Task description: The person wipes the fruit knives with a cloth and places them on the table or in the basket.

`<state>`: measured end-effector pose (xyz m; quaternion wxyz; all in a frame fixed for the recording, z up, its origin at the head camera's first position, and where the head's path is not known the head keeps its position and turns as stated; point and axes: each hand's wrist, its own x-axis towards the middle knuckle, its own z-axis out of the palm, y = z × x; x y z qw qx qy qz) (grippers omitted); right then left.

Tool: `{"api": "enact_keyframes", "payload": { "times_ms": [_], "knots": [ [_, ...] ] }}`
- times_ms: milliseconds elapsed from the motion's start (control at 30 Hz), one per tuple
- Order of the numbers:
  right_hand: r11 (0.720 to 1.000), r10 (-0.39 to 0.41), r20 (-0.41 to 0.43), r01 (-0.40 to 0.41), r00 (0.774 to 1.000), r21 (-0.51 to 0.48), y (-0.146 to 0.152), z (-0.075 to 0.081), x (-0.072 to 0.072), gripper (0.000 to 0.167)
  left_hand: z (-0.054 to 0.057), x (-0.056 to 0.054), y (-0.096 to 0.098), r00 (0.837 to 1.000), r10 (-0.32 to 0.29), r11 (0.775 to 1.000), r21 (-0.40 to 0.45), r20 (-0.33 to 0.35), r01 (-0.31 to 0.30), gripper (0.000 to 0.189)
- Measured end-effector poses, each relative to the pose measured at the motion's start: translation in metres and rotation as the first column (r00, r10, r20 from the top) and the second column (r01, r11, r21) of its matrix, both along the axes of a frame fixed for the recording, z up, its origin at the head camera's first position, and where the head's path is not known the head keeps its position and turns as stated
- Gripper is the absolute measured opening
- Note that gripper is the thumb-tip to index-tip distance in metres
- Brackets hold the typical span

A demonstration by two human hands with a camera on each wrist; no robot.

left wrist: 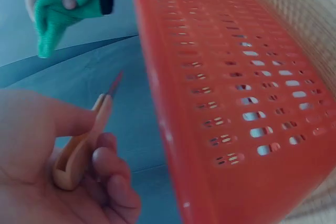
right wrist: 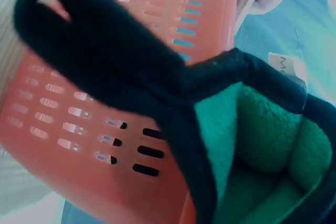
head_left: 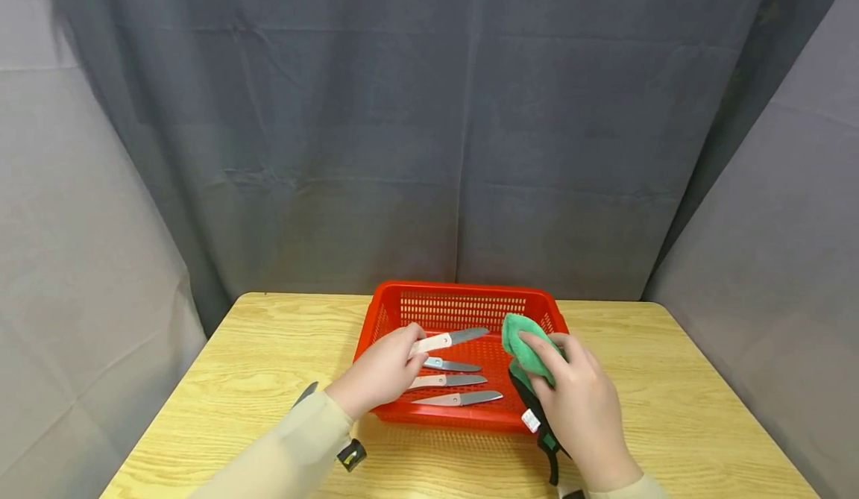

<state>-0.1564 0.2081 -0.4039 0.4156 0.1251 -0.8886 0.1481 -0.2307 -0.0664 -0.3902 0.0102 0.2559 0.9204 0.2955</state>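
Note:
In the head view, my left hand (head_left: 385, 372) grips the pale handle of a knife (head_left: 439, 342) over the left side of a red plastic basket (head_left: 463, 288), the blade pointing right. In the left wrist view this knife (left wrist: 84, 150) has a slotted, light-wood-coloured handle pinched by thumb and fingers. My right hand (head_left: 582, 398) holds a green cloth (head_left: 526, 346) with black edging and a white tag at the basket's right side. The right wrist view shows the cloth's green folds (right wrist: 268, 129) and black loop. Several knives lie in the basket below, including a white-handled one (head_left: 435, 363).
The basket stands on a light wooden table (head_left: 221, 409). A grey blade-like tip (head_left: 305, 393) shows beside the left sleeve. A dark grey curtain (head_left: 403, 148) hangs behind the table, with pale cloth panels at both sides.

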Motion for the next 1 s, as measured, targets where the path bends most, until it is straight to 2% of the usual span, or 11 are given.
{"api": "enact_keyframes", "payload": {
  "times_ms": [100, 200, 633, 867, 1000],
  "knots": [
    [1.0, 0.004, -0.007, -0.004, 1.0, 0.001, -0.001, -0.001, 0.0, 0.064, -0.005, -0.007, 0.004, 0.999, -0.023, 0.998, -0.056, 0.032, 0.025, 0.015],
    [1.0, 0.005, -0.012, -0.005, 1.0, -0.001, -0.002, -0.001, 0.001, 0.066, -0.01, -0.011, 0.008, 0.999, -0.037, 0.993, -0.109, 0.033, 0.04, 0.014],
    [1.0, 0.004, -0.007, -0.004, 1.0, -0.011, -0.004, -0.003, 0.002, 0.067, -0.028, -0.015, 0.016, 0.995, -0.097, 0.953, -0.289, -0.002, 0.092, 0.014],
    [1.0, 0.008, 0.005, -0.008, 1.0, -0.012, -0.005, -0.003, 0.002, 0.068, -0.029, -0.015, 0.017, 0.994, -0.078, 0.941, -0.323, 0.072, 0.097, 0.014],
    [1.0, 0.005, 0.014, -0.005, 1.0, -0.011, -0.005, -0.003, 0.002, 0.069, -0.029, -0.015, 0.018, 0.993, -0.071, 0.934, -0.343, 0.092, 0.099, 0.016]
  ]
}}
